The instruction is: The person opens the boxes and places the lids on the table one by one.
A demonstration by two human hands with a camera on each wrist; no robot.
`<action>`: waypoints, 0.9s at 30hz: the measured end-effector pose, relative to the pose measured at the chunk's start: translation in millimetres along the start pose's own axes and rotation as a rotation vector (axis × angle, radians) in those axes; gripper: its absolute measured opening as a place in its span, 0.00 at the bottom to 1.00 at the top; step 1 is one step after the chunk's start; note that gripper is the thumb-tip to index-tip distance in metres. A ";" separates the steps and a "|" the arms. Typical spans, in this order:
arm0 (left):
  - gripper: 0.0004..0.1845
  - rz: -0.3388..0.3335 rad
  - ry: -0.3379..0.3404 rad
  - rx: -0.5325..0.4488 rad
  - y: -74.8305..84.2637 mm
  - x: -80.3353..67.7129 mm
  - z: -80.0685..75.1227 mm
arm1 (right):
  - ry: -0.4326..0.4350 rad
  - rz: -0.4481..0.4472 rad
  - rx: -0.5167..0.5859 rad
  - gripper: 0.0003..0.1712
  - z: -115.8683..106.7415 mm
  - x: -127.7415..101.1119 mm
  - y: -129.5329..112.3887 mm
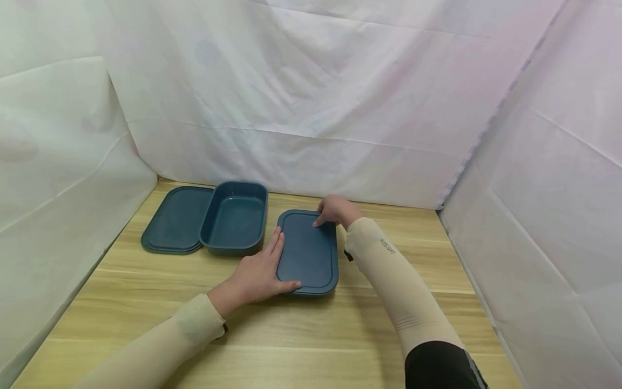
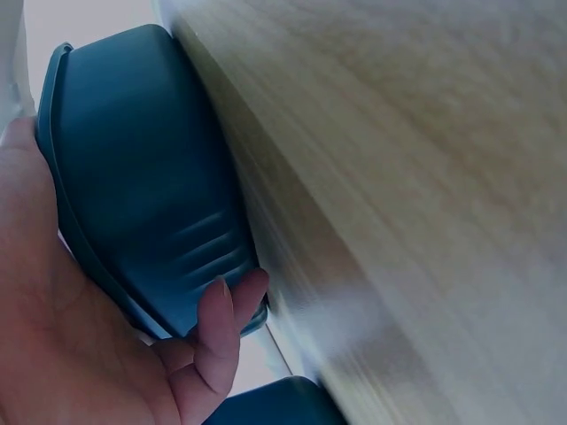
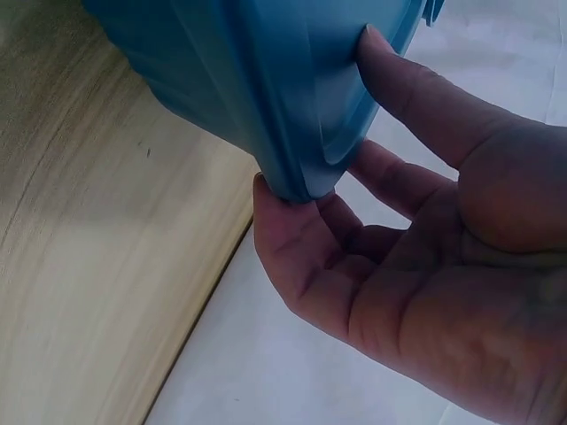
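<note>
A dark blue-green rectangular food container with a flat lid (image 1: 308,251) on top stands on the wooden table between the hands. The left hand (image 1: 257,273) holds its left side, thumb on the lid near the front edge. In the left wrist view, some left fingers (image 2: 217,341) bend against the container's side wall (image 2: 142,159). At the far right corner the right hand (image 1: 336,210) pinches the lidded container, its thumb on the lid. From the right wrist, the other fingers (image 3: 288,239) curl beneath the rim at that corner.
An uncovered container (image 1: 238,216) of the same colour stands to the left. A loose lid (image 1: 175,219) lies left of it, partly beneath its edge. White cloth (image 1: 311,108) hangs behind and on both sides of the wooden table (image 1: 291,346).
</note>
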State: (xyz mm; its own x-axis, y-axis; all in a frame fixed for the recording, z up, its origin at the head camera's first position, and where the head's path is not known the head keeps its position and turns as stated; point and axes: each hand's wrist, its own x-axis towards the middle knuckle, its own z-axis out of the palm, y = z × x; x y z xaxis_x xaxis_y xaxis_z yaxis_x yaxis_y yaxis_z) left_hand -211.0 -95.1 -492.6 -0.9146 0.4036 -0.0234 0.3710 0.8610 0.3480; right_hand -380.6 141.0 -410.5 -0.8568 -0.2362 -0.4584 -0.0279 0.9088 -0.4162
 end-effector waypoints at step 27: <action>0.75 0.002 -0.013 0.047 -3.2 2.5 1.2 | 0.109 -0.029 -0.155 0.30 7.3 -6.6 -9.6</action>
State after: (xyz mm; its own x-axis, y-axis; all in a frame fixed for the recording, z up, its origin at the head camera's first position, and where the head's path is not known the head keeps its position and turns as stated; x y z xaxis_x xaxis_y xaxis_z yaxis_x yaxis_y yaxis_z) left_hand -214.3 -96.4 -494.8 -0.9117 0.4093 -0.0347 0.3806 0.8735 0.3035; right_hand -370.9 131.3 -409.2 -0.9050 -0.2323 -0.3564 -0.1254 0.9462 -0.2982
